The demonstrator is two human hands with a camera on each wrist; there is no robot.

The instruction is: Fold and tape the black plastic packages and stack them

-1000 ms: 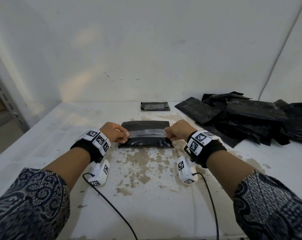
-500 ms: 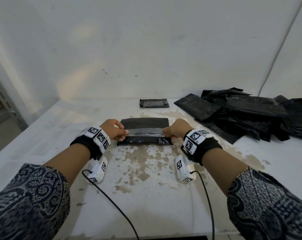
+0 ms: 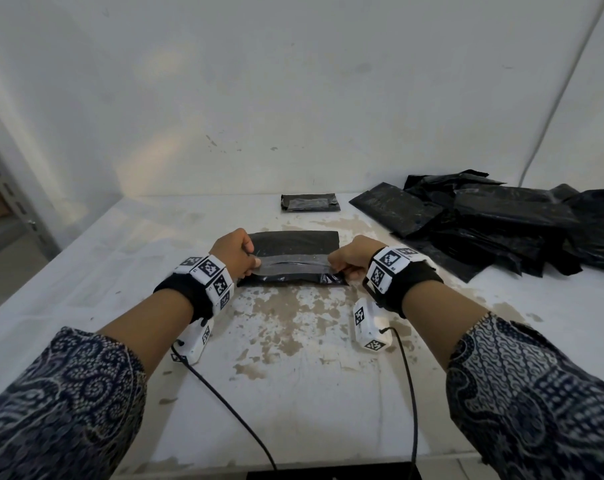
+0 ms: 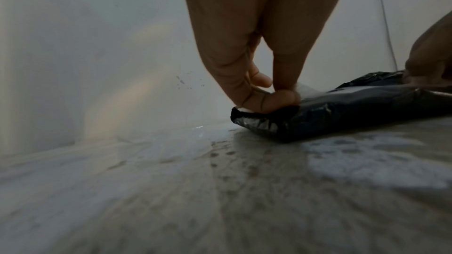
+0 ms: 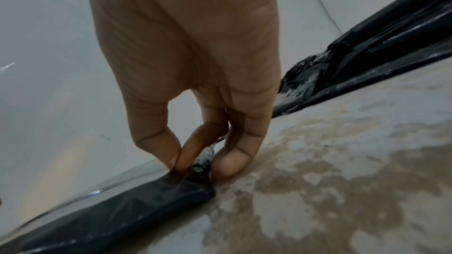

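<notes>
Head view: folded black package [image 3: 290, 259] lies at frame centre on the worn table [image 3: 293, 341]. Left hand [image 3: 233, 252] and right hand [image 3: 350, 256] each pinch an end of the clear tape strip [image 3: 290, 266] across it. Taped package [image 3: 309, 202] sits behind; unfolded pile [image 3: 484, 220] upper right.

Left wrist view: thumb and fingers [image 4: 276, 99] pinch tape on the package's corner.

Right wrist view: fingertips [image 5: 190, 154] pinch the package's end.

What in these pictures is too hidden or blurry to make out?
- Package contents: opaque black folded package, every view.
- Tape strip ends: head view, covered by the left hand and right hand.
- Pile of black packages: head view, overlapping and cut by the right edge, uncountable.
- Small taped package: head view, too small for detail.
</notes>
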